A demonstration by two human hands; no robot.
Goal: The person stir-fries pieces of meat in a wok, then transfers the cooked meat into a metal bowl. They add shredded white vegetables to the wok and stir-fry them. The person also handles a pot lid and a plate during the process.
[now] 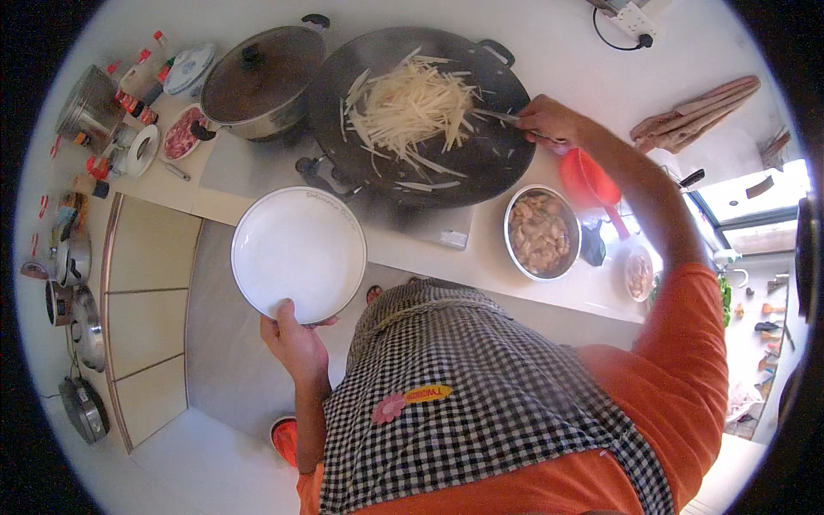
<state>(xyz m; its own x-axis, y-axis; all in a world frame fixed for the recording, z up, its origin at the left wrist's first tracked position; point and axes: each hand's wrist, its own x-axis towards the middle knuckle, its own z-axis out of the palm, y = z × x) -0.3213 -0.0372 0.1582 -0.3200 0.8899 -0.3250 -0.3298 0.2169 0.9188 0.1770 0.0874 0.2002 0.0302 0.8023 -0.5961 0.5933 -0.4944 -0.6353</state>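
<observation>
My left hand [295,340] grips the near rim of a white plate [298,254], thumb on top; the plate has a dark rim line and bears writing. It is held out over the counter's front edge, with no food on it. By its handle, my right hand [550,123] holds a metal utensil [494,114] that reaches into a large black wok [418,183]. The utensil's far end is hidden among pale, thin-cut strips of vegetable [412,106] heaped in the wok. Scattered strips lie on the wok's sides.
Left of the wok stands a lidded pot [264,77], near a plate of raw meat [185,133] and several bottles [141,74]. On the right are a metal bowl of meat pieces [541,233], a red plastic ladle [587,180] and a small bowl [638,273]. A cloth [695,112] lies further right.
</observation>
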